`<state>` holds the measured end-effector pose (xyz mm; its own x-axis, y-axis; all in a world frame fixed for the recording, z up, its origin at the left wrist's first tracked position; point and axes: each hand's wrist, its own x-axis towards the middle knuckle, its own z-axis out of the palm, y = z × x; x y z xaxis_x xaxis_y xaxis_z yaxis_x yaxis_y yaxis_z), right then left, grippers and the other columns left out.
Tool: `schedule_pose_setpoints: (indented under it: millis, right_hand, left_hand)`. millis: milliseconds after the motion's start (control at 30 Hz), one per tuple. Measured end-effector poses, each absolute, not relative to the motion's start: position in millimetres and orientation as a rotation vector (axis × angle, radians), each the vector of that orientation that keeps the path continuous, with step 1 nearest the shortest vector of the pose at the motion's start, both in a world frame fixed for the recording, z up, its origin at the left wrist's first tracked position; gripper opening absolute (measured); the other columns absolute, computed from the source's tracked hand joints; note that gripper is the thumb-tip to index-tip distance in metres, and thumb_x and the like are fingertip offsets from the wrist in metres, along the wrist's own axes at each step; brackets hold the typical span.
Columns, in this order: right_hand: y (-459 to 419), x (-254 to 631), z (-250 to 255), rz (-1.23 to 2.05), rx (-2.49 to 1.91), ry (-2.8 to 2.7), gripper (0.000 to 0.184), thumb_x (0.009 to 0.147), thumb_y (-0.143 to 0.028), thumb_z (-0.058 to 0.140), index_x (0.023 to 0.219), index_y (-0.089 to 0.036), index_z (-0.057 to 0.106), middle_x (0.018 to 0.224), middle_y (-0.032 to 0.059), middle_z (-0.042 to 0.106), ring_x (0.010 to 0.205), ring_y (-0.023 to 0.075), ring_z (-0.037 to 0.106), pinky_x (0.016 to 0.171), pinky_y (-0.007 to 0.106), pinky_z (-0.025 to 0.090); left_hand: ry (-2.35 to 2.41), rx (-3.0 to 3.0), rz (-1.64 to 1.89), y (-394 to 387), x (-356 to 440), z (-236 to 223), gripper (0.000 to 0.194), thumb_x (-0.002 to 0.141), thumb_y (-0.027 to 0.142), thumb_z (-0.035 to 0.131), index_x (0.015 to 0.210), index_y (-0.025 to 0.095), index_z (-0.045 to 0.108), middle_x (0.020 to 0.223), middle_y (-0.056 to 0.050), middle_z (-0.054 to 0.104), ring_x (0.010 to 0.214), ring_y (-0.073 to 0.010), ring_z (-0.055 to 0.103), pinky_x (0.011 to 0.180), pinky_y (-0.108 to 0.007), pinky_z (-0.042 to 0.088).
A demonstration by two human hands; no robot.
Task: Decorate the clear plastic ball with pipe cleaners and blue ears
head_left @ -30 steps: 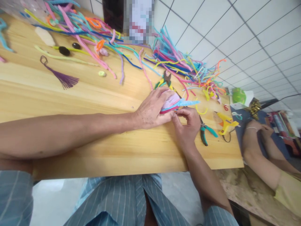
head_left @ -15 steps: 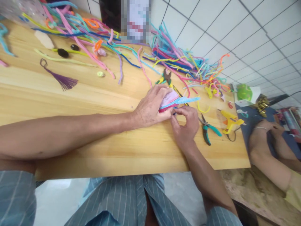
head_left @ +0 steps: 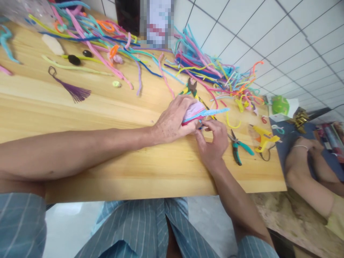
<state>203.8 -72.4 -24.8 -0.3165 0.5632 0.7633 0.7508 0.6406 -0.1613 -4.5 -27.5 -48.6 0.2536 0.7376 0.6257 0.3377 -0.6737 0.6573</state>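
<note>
My left hand [head_left: 174, 120] is closed around a small pipe-cleaner piece [head_left: 195, 110] in lilac, pink and light blue. A light blue pipe-cleaner end [head_left: 219, 111] sticks out of it to the right. My right hand [head_left: 213, 139] pinches at the lower right edge of the piece, thumb against forefinger, by a small dark blue bit [head_left: 200, 124]. The fingertips partly hide what they grip there. Just behind the hands lie pliers with yellow-green handles [head_left: 191, 86], partly covered. Teal-handled pliers [head_left: 238, 147] rest to the right of my right hand.
Many loose pipe cleaners [head_left: 204, 68] heap along the back by the tiled wall. A yellow glue gun [head_left: 264, 138] lies near the table's right end. A purple tassel [head_left: 73, 89] lies at left. Another person's arms [head_left: 309, 175] are beyond the right edge.
Both hands keep nearly the same hold on the piece. My right fingers have shifted very slightly at its lower edge. The whole view has moved a little.
</note>
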Motion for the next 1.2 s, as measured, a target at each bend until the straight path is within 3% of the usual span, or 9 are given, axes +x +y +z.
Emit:
schedule_pose_setpoints:
  millis: [233, 433, 833, 1200]
  right_hand:
    - [-69.1, 204.9, -16.9, -0.194, -1.01, -2.056, 0.027, 0.103, -0.027, 0.08, 0.129, -0.027, 0.073, 0.114, 0.0084, 0.079, 0.096, 0.0231, 0.075, 0.081, 0.04, 0.065]
    - [-64.2, 205.6, -19.0, -0.228, -1.065, -2.063, 0.022, 0.106, -0.035, 0.075, 0.126, -0.027, 0.073, 0.108, 0.008, 0.077, 0.091, 0.0236, 0.074, 0.082, 0.044, 0.065]
    - [-55.0, 217.3, -23.4, -0.205, -0.943, -2.104, 0.035, 0.104, -0.032, 0.076, 0.138, -0.029, 0.071, 0.118, 0.0087, 0.076, 0.098, 0.0244, 0.075, 0.084, 0.045, 0.067]
    - [-56.6, 211.9, -23.5, -0.263, -0.918, -2.085, 0.037, 0.102, -0.023, 0.077, 0.138, -0.029, 0.069, 0.119, 0.0087, 0.078, 0.096, 0.0227, 0.077, 0.088, 0.043, 0.068]
  left_hand:
    - [0.965, 2.102, 1.41, -23.3, -4.0, -51.9, 0.056, 0.104, 0.052, 0.062, 0.15, 0.021, 0.053, 0.151, -0.019, 0.064, 0.144, -0.0363, 0.059, 0.128, -0.057, 0.049]
    - [1.008, 2.122, 1.448, -20.2, -4.0, -53.5, 0.055, 0.104, 0.057, 0.062, 0.146, 0.021, 0.054, 0.146, -0.018, 0.067, 0.14, -0.0353, 0.062, 0.123, -0.055, 0.051]
    - [0.962, 2.154, 1.424, -16.2, -9.2, -53.2, 0.058, 0.108, 0.061, 0.056, 0.148, 0.02, 0.051, 0.144, -0.018, 0.067, 0.137, -0.035, 0.064, 0.12, -0.052, 0.053]
    - [0.948, 2.205, 1.414, -18.5, -11.8, -53.7, 0.061, 0.111, 0.065, 0.052, 0.152, 0.021, 0.049, 0.149, -0.018, 0.066, 0.142, -0.0338, 0.062, 0.123, -0.053, 0.051]
